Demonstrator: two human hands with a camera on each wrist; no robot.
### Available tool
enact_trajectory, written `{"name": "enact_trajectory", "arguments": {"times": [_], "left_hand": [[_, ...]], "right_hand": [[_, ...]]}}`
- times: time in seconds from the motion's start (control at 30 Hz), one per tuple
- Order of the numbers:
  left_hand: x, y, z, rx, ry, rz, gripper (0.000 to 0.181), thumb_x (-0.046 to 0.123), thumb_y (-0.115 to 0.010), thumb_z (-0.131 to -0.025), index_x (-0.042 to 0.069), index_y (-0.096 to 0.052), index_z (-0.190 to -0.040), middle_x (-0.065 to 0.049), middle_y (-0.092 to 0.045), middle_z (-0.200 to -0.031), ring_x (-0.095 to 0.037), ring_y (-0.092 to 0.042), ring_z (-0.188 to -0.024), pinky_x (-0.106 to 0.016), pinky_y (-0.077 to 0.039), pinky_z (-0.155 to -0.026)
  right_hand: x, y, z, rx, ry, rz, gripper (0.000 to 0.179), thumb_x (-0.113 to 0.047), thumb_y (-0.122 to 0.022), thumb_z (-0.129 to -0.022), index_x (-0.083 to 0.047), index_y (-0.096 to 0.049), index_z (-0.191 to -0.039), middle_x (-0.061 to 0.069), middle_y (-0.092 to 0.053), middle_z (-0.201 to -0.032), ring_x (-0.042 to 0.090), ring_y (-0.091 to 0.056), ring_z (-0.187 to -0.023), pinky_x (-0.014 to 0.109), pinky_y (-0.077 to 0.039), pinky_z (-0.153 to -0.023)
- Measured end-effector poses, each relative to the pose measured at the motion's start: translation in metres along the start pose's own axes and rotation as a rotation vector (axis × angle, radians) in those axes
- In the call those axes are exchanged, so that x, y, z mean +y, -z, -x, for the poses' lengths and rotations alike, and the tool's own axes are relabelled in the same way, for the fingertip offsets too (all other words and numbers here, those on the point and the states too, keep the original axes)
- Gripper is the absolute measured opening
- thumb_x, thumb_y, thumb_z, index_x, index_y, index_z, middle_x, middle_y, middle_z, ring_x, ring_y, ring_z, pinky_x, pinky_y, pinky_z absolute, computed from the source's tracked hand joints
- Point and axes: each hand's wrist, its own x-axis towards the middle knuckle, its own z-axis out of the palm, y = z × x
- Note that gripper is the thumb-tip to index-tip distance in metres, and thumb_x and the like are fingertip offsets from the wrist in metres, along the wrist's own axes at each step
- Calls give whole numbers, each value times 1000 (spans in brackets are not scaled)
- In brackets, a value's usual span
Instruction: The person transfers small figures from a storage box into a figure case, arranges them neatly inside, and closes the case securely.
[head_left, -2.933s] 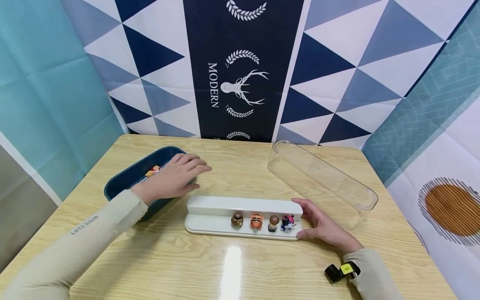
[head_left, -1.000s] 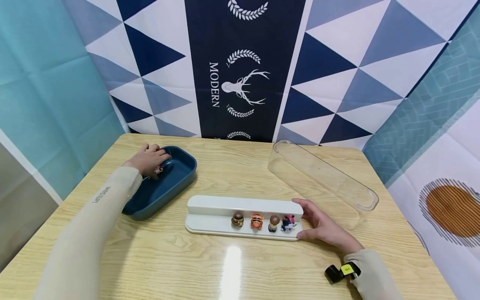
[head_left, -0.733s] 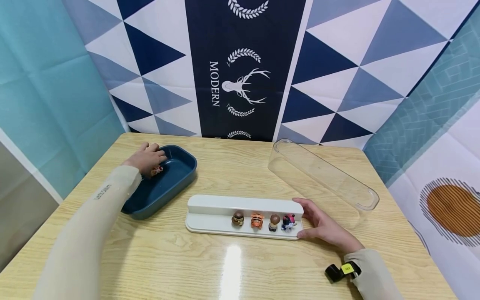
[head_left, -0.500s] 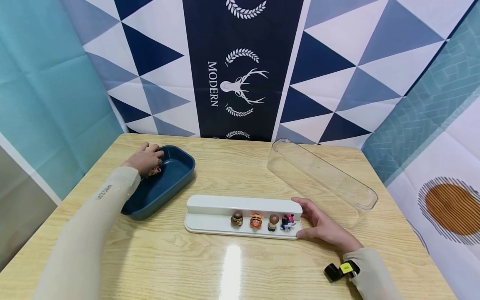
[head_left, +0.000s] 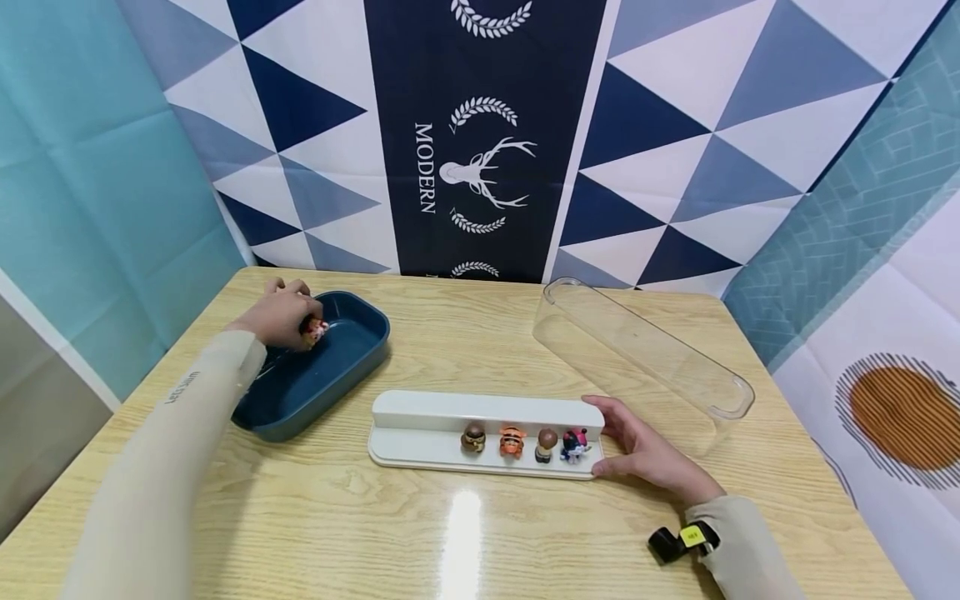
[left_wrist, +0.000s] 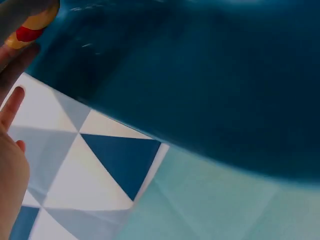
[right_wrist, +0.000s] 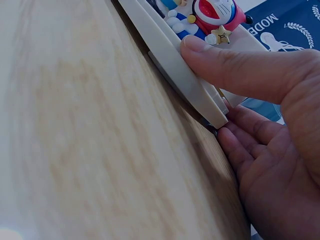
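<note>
My left hand pinches a small yellow, red and white figurine over the left side of the dark blue bin. In the left wrist view the figurine shows partly between the fingers. My right hand grips the right end of a white display stand, thumb at the front and fingers behind. On the stand's right half stand a brown figurine, an orange tiger figurine, a brown-haired figurine and a blue-and-pink figurine, the last nearest the right thumb.
A clear plastic cover lies slanted at the back right of the wooden table. Patterned cloth hangs behind the table's back edge. A black strap with a yellow label sits on the right wrist.
My left hand went from above the bin's right side into the bin, took hold of the figurine, and has now lifted slightly with it. The right hand stays on the stand.
</note>
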Motion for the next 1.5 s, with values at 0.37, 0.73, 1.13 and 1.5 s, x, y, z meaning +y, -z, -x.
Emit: {"name": "enact_trajectory", "arguments": {"times": [0.37,0.73,1.13,1.5], "left_hand": [[9,18,2,151,179,582,34,-3,-79,-77,0,-56,-101,-21,-65,-106,-38,-66,-99,-47,-53,-86],[35,24,-1,283,256,1128,45,-11,-75,-81,-3,-48,-115,-15,-52,-119,-2,-65,-86,-19,-54,-76],[70,18,-6,249,105,1437,56,-7,-56,-97,5,-41,-150,-14,-51,-133,-15,-64,-105,-33,-55,-86],[98,17,-8,172,54,1461,53,-4,-49,-102,-2,-34,-152,-27,-38,-148,-16,-65,-109,-37,-53,-90]], "right_hand": [[-1,1,1,-10,9,-6,95,-2,-82,-78,-1,-25,-154,-1,-45,-142,1,-49,-124,13,-35,-101],[1,-1,0,-7,57,9,91,1,-80,-79,1,-26,-153,14,-43,-144,1,-49,-123,13,-35,-101],[1,0,-1,-7,63,9,92,1,-80,-79,3,-25,-152,10,-46,-143,1,-48,-124,13,-35,-101],[1,0,0,-6,41,2,94,-3,-82,-77,-1,-26,-153,-3,-46,-142,1,-48,-125,13,-35,-101]]}}
